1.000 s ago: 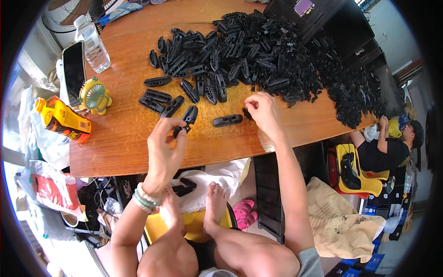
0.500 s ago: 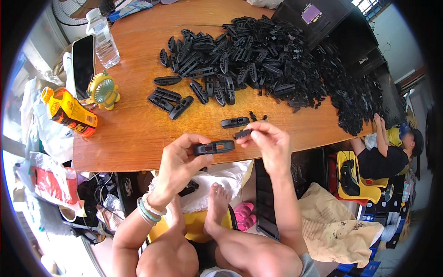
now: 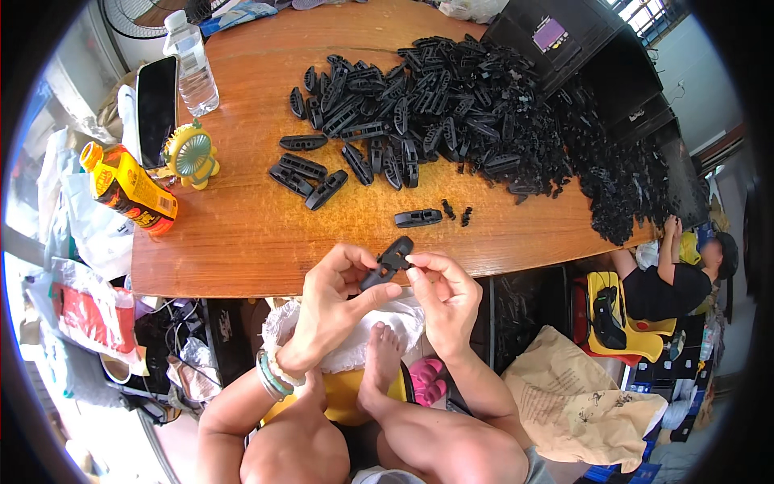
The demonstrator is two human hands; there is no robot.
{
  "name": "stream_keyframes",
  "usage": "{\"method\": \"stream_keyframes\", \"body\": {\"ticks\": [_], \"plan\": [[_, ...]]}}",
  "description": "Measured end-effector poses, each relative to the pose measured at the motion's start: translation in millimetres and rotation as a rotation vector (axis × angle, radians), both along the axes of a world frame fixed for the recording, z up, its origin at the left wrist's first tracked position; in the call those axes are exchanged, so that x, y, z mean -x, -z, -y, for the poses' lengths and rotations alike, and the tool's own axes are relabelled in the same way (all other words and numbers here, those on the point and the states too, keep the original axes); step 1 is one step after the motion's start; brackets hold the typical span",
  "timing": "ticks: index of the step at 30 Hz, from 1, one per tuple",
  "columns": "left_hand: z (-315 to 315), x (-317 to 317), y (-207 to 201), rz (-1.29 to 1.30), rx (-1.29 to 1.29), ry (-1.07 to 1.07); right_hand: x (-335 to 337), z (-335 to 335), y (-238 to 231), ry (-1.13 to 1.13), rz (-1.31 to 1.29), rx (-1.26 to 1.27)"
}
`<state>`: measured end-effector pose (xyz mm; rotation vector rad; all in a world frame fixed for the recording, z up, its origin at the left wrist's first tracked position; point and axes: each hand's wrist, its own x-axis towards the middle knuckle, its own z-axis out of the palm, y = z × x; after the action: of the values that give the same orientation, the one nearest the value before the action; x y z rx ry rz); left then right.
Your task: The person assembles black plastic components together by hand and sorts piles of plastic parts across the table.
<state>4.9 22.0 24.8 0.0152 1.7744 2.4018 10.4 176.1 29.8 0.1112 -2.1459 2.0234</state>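
My left hand (image 3: 332, 305) holds a long black plastic clip part (image 3: 388, 262) just off the near edge of the wooden table (image 3: 242, 234). My right hand (image 3: 446, 297) pinches a small black piece against the upper end of that part. One more long black part (image 3: 418, 217) lies alone on the table just beyond my hands, with two tiny black pieces (image 3: 456, 213) beside it. A big heap of black plastic parts (image 3: 484, 121) covers the far right of the table.
At the table's left stand a yellow bottle (image 3: 127, 187), a small yellow-green fan (image 3: 192, 155), a phone (image 3: 156, 109) and a clear water bottle (image 3: 193, 66). Another person (image 3: 681, 270) sits low at the right near a yellow stool (image 3: 617, 319). A brown paper bag (image 3: 576, 399) lies on the floor.
Both hands drew back from the table toward my lap. The left picked up a long black part, the right a small piece, and they now meet over the table edge.
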Motion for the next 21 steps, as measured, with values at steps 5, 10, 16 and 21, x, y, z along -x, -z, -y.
{"method": "stream_keyframes", "body": {"ticks": [5,10,16,21], "plan": [[3.0,-2.3,1.5,0.062,-0.155,0.118,-0.9,-3.4,-1.0,-0.007,0.055,0.143],[-7.1,-3.7,4.0,-0.103,0.093,-0.051,-2.7,-2.0,-4.5,-0.135,-0.004,0.041],[3.9,-1.4,-3.0,0.074,0.016,0.137,5.9,-14.4,-7.9,-0.069,-0.182,-0.285],[5.3,0.5,-8.1,0.144,-0.057,0.207,3.6,-15.5,-4.3,-0.051,-0.203,-0.352]]}}
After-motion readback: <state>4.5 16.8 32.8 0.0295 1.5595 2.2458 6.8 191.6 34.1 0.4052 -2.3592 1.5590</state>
